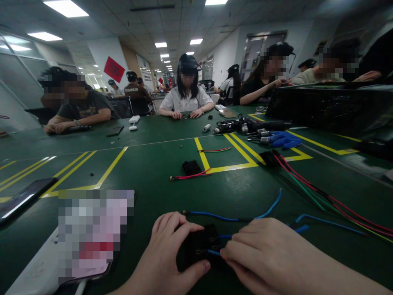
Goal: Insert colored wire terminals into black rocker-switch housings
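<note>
My left hand point(167, 250) is wrapped around a black rectangular connector block point(199, 242) near the table's front edge, thumb on the near side. Small metal terminals show on the block's face. With closed fingers, my right hand point(264, 246) pinches a blue wire point(214, 253) at the block's right side; a second blue wire end enters the block just above it. Whether the pinched wire's tip is fully seated, I cannot tell. Beyond my hands lies another blue wire point(215, 215) with a brass-coloured terminal on its left end. More blue wire point(331, 226) runs out to the right.
A black connector point(270, 158) with red and green wires lies at right. Farther left are a black block point(190, 167) and red wires point(193, 176). Tools point(245, 125) and blue gloves point(285, 139) lie beyond. Phones point(27, 196) point(107, 268) rest at left. People sit across the green table point(147, 143).
</note>
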{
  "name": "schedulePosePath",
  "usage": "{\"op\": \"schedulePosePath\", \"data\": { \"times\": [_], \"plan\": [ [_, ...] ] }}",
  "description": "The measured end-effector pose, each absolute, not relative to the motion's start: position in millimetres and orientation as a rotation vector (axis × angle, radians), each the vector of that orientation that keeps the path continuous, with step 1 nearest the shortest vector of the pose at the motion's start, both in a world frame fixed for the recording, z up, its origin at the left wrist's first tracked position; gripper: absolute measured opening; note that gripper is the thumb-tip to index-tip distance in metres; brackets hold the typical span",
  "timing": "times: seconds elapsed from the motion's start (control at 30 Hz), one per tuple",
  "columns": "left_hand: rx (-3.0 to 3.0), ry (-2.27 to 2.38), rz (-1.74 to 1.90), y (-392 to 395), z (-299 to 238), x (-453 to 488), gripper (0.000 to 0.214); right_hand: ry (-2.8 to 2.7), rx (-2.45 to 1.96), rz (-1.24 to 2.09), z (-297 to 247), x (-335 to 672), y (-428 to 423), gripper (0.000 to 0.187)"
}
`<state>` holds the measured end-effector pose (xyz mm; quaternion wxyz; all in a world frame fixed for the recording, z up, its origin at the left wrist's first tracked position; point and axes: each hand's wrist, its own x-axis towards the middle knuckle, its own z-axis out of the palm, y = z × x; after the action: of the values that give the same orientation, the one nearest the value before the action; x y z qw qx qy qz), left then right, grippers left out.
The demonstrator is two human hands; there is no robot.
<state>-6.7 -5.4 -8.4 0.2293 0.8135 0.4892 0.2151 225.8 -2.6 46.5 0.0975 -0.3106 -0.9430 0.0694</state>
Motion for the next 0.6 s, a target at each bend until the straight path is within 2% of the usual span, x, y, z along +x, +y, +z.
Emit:
{"op": "schedulePosePath", "data": {
  "times": [0.33, 0.6],
  "plan": [
    [2.245, 1.342, 0.594, -5.0, -8.0, -5.7, 0.049, -2.854, -1.03, 0.369, 44.2, 220.6, 3.4, 0.014],
    [2.26, 1.335, 0.603, -5.0, -10.8, -8.3, 0.051, -2.822, -1.004, 0.323, 47.3, 223.4, -0.7, 0.015]
  ]
}}
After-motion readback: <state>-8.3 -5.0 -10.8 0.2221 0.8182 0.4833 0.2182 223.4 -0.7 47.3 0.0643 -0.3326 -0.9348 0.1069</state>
